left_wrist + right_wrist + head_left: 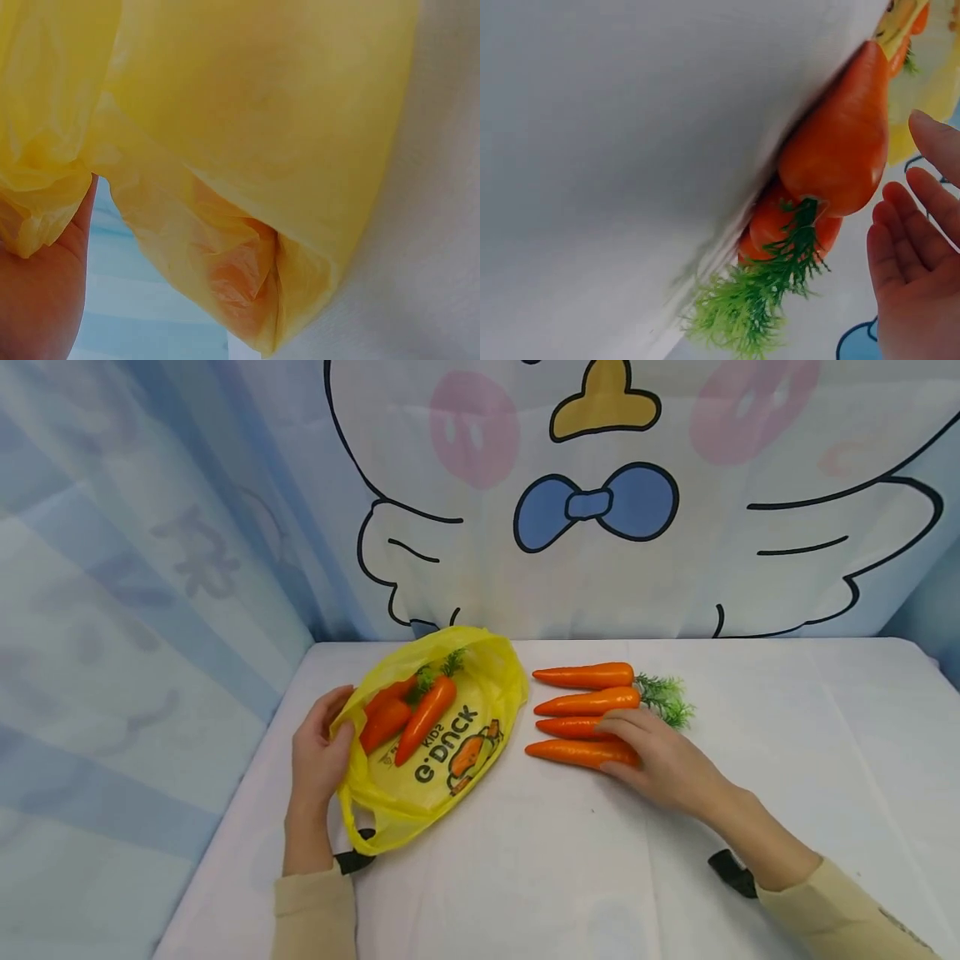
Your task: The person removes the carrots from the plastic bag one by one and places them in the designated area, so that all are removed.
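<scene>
A yellow plastic bag (pixel 397 814) lies on its side, its mouth facing the front. My left hand (pixel 318 752) grips the left edge of its mouth, thumb on the inner side. Inside are three orange carrots, one of them a carrot (pixel 426 720) lying slantwise with green leaves at its top. To the bag's right, several carrots lie side by side, tips pointing left. Over the thick ends of the nearest ones hovers my right hand (pixel 667 768), fingers loosely spread. In the right wrist view a gap shows between those fingers and the nearest carrot (pixel 844 142).
The white table (pixel 525 877) ends at the back against a curtain (pixel 585 585) with a cartoon duck print. Another pale blue curtain (pixel 127 693) hangs along the left side. Green leaves (pixel 663 697) stick out right of the carrot row.
</scene>
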A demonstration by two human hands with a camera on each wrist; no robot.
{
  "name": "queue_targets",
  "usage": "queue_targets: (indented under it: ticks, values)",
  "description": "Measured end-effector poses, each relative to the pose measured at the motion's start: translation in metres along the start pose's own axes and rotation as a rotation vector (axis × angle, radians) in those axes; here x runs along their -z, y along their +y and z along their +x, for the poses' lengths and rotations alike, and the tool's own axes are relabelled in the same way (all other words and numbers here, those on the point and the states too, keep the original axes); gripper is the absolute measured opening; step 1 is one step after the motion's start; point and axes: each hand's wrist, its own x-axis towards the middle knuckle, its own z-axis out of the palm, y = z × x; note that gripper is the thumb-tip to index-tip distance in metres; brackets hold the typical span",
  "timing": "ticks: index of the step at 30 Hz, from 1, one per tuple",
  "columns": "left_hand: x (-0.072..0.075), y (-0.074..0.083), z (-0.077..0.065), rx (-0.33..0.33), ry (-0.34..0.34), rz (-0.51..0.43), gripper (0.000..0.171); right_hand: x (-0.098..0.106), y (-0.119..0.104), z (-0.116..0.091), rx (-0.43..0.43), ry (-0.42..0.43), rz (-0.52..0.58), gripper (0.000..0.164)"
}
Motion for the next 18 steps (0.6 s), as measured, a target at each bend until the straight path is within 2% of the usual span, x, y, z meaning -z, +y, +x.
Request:
queue_targets:
  ticks: [6,10,18]
  values:
    - [-0.003,-0.004,-0.002,-0.047,0.011,-0.018,0.045,0.001,-0.007,0.012,-0.121,-0.044,0.113,0.044]
    - [-0.002,-0.005,-0.002,-0.061,0.011,-0.041,0.045,0.002,-0.013,0.024,-0.146,-0.014,0.177,0.043]
    - [-0.003,-0.004,-0.002,-0.039,0.014,-0.045,0.045,-0.001,-0.029,0.044,-0.183,0.026,0.189,0.047]
